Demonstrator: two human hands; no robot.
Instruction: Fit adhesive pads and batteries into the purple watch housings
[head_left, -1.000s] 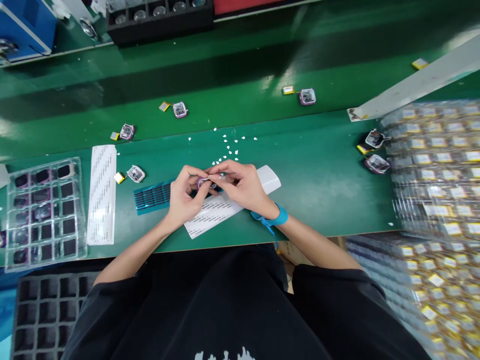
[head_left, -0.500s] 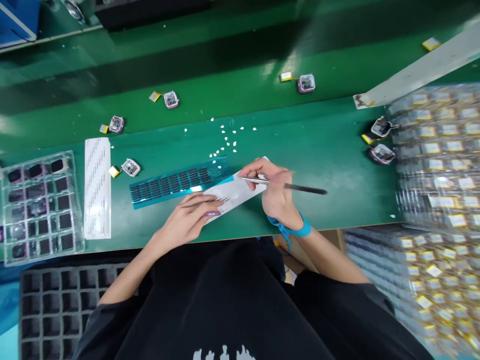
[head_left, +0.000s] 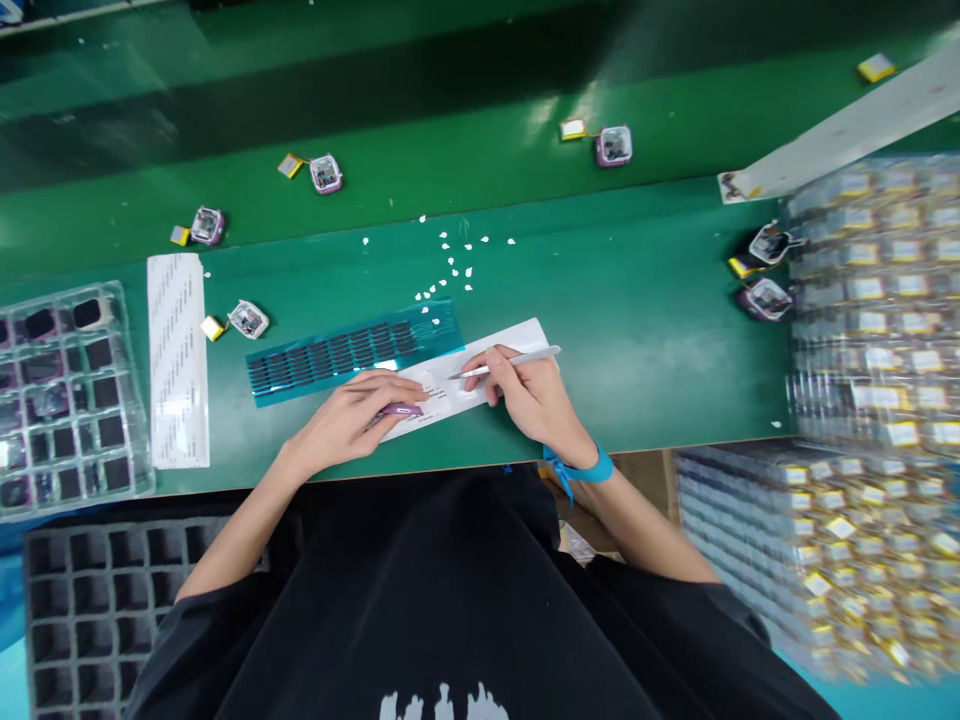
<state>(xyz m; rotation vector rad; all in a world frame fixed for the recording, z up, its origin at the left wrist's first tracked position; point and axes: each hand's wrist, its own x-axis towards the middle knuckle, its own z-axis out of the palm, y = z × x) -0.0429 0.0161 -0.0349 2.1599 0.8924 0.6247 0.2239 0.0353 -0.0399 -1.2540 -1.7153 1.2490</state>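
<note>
My left hand (head_left: pixel 346 415) rests at the table's near side, its thumb and fingers closed around a small purple watch case (head_left: pixel 400 409) that is mostly covered. Beneath it lies a white sticker sheet (head_left: pixel 517 338) with small dark print, tilted up to the right. Silvery tweezers (head_left: pixel 529 356) are gripped in my right hand (head_left: pixel 525 395), pen-fashion, with their tip just over the sheet's print. Whether the tip holds a sticker is too small to tell. A blue film strip (head_left: pixel 439 325) with rows of black pieces touches the sheet's far edge.
White drop-shaped bits (head_left: pixel 452 262) are scattered beyond the sheet. Several opened watch cases with batteries, one a white case (head_left: pixel 249 319), lie around. At left are a printed white strip (head_left: pixel 178 360) and a clear tray (head_left: pixel 139 440); stacked battery trays (head_left: pixel 870 290) stand at right.
My right hand has drawn the tweezers lower, bringing their tip left to the sheet's printed part. My left hand shows more of the purple case. The whole view has shifted slightly.
</note>
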